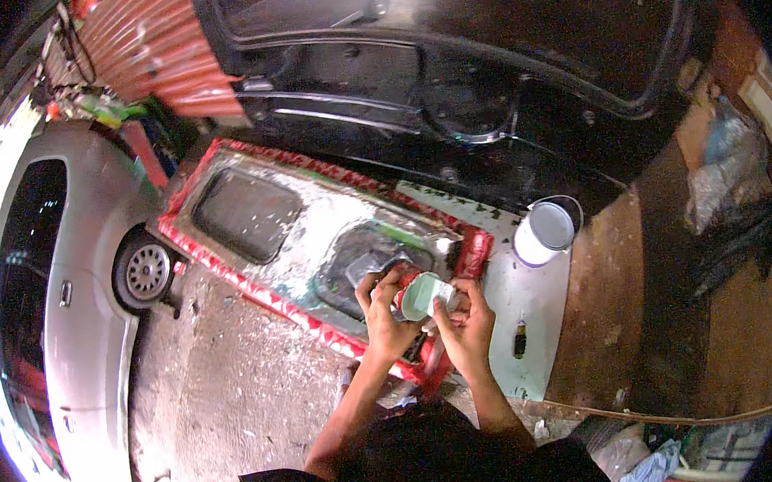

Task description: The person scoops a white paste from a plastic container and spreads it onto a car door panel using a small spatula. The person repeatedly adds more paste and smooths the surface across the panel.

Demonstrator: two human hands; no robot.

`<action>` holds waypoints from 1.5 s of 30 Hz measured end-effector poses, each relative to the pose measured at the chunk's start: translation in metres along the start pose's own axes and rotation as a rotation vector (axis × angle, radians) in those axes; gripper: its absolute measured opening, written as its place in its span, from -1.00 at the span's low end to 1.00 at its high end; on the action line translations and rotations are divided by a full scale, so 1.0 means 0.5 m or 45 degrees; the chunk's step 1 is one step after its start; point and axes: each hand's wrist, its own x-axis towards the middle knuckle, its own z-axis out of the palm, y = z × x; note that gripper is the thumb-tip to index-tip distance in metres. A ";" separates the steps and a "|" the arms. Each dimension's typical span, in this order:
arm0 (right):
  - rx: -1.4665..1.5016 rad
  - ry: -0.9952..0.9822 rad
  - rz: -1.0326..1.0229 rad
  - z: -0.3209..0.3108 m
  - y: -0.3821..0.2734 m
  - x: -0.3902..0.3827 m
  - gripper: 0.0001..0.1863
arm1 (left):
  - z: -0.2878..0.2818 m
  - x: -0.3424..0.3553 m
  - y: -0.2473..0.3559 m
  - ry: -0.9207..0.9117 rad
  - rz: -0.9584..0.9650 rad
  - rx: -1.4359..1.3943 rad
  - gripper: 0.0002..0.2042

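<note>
One small red container (419, 296), pale green inside, is held by the left hand (385, 321), its fingers curled closely around the side. A flat white piece (445, 293) is pinched at the container's rim by the right hand (466, 325), with its thumb and bent fingers drawn nearly together. The container is held above the near right end of a long panel (316, 216), laid slantwise and edged in red; whether the two touch cannot be told. The panel's surface is marked by white and green patches. To the right, a white bucket (540, 236) and a small dark-and-yellow object (520, 341) are set on a pale board (537, 300), which is bordered by brown boards (621, 290). Beyond the panel, a large black car part (356, 85) is seen, and at far left a silver car (86, 237).
</note>
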 end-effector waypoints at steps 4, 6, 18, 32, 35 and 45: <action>0.084 -0.159 0.085 0.069 0.010 -0.006 -0.64 | -0.074 0.017 -0.045 -0.043 0.114 0.154 -0.26; 0.159 -0.190 0.196 0.103 0.008 -0.015 -0.62 | -0.110 0.016 -0.075 -0.026 0.195 0.227 -0.29; 0.470 -0.212 0.238 0.263 0.026 -0.058 -0.69 | -0.226 0.016 -0.201 -0.024 0.416 0.262 -0.41; 0.737 -0.076 0.431 0.351 -0.004 -0.071 -0.75 | -0.269 0.062 -0.237 0.010 0.463 0.169 -0.36; 0.828 -0.052 0.435 0.360 0.001 -0.072 -0.74 | -0.274 0.059 -0.247 0.000 0.447 0.163 -0.38; 0.911 0.017 0.651 0.382 -0.016 -0.066 -0.69 | -0.276 0.062 -0.264 0.003 0.424 0.224 -0.38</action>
